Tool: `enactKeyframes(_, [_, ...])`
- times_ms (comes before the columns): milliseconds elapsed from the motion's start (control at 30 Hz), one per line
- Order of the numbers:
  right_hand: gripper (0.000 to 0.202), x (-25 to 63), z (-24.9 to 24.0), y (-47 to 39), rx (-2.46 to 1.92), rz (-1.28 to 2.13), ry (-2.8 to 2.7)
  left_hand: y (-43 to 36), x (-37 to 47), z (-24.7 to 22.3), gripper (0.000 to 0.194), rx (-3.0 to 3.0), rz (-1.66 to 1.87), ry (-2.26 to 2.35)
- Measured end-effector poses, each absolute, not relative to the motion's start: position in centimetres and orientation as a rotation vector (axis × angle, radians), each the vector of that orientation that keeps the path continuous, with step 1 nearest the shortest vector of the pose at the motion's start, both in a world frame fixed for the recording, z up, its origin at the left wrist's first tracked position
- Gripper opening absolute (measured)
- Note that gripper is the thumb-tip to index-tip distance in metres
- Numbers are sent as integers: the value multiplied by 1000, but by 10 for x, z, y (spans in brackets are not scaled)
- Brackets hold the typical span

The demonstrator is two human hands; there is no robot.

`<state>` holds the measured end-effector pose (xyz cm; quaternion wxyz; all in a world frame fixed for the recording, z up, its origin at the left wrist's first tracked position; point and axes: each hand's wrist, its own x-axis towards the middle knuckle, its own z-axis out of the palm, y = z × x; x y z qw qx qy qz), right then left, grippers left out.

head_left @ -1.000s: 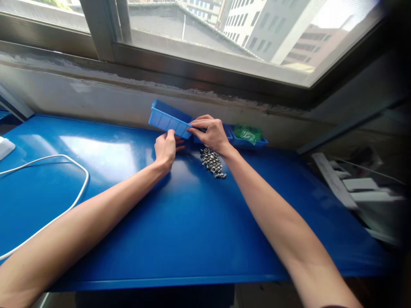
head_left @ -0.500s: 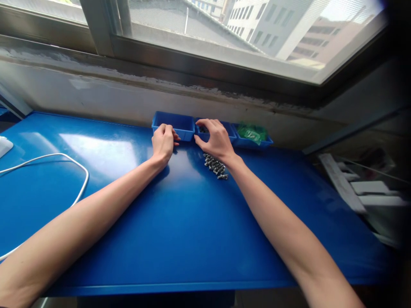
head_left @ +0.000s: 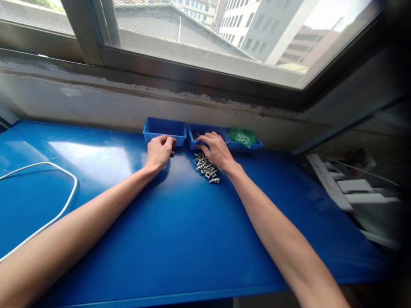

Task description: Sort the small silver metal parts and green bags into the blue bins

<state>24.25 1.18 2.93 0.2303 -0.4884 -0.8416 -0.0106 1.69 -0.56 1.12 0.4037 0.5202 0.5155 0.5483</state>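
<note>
My left hand (head_left: 159, 152) is just in front of the left blue bin (head_left: 148, 134), with its fingers curled in and the fingertips together. A small dark spot shows below those fingertips; whether it is a held piece or a shadow is unclear. My right hand (head_left: 216, 149) reaches over the front of the middle blue bin (head_left: 192, 144), thumb and forefinger apart, nothing visible between them. Small dark parts show inside that bin, partly hidden by the fingers. Under and beside the right hand lies a pile of small metal screws (head_left: 207, 167) on the blue table (head_left: 180, 239).
A right-hand blue bin (head_left: 253, 146) holds a green plastic bag (head_left: 242, 135). The bins stand in a row against the wall (head_left: 105, 109), below a window (head_left: 199, 64). A white cable (head_left: 69, 199) loops across the table's left side. White items (head_left: 362, 192) lie beyond the right edge.
The whole view has shifted a little. My right hand has come lower over the middle bin's front, closer to the screws. My left hand has drawn slightly back, fingers still curled.
</note>
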Motion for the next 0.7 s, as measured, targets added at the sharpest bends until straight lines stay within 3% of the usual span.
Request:
enactKeyframes(167, [18, 244, 38, 4, -1270, 31, -2288, -8, 17, 8, 23, 1599, 1250, 1351])
enactKeyframes(267, [17, 243, 52, 1, -1230, 56, -2287, -10, 17, 8, 28, 1747, 1155, 1288])
enactKeyframes(500, [15, 232, 101, -24, -1122, 156, -2301, -22, 32, 16, 89, 1449, 1132, 806])
enactKeyframes(700, [17, 214, 122, -56, -1094, 275, -2288, -37, 54, 23, 80, 1223, 1193, 543])
